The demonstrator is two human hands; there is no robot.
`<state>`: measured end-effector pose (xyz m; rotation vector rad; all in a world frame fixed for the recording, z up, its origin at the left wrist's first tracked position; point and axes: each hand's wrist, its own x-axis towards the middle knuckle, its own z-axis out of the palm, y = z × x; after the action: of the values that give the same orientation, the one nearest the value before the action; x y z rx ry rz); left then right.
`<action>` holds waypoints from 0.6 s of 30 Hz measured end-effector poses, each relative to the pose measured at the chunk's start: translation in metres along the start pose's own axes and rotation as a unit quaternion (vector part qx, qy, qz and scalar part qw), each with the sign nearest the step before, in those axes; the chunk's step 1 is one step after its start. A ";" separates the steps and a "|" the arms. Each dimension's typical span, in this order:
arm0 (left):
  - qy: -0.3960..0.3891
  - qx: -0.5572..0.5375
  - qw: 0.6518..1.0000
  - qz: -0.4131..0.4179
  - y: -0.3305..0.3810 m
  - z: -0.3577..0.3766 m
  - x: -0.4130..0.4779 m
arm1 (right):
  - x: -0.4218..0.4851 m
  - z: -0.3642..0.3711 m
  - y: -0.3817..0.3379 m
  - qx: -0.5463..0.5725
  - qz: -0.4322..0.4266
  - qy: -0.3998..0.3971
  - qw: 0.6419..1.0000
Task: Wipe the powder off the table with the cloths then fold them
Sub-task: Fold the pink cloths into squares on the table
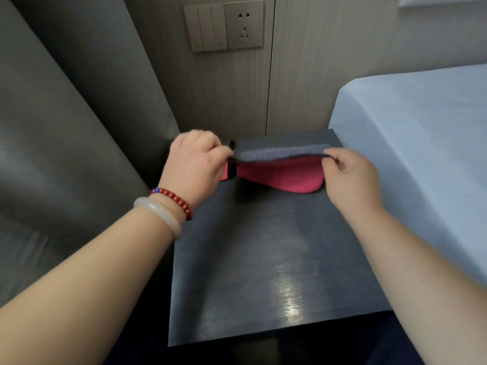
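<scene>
While the left hand (pixel 195 164) pinches the left end of the grey cloth (pixel 279 153), the right hand (pixel 350 177) pinches its right end. The cloth spans taut between them over the far edge of the dark table (pixel 263 259). A pink cloth (pixel 284 179) lies directly beneath it, between both hands.
</scene>
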<state>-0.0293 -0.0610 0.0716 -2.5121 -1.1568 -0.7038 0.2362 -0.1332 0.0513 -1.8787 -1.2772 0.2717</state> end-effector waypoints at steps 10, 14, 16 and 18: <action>-0.308 -0.144 0.940 0.035 0.021 -0.011 -0.054 | -0.053 -0.021 0.023 -0.154 0.035 -0.180 0.971; -0.330 -0.170 0.929 -0.012 0.021 -0.019 -0.036 | -0.050 -0.025 0.007 -0.183 0.039 -0.193 0.963; -0.324 -0.193 0.925 -0.052 0.018 -0.021 -0.021 | -0.044 -0.025 0.003 -0.139 0.058 -0.170 0.974; -0.313 -0.175 0.931 -0.074 0.014 -0.015 -0.009 | -0.036 -0.021 0.005 -0.118 0.076 -0.150 0.979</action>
<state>-0.0279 -0.0823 0.0782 -3.1023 -1.5455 -0.1247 0.2350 -0.1755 0.0514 -2.2061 -1.4162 0.5213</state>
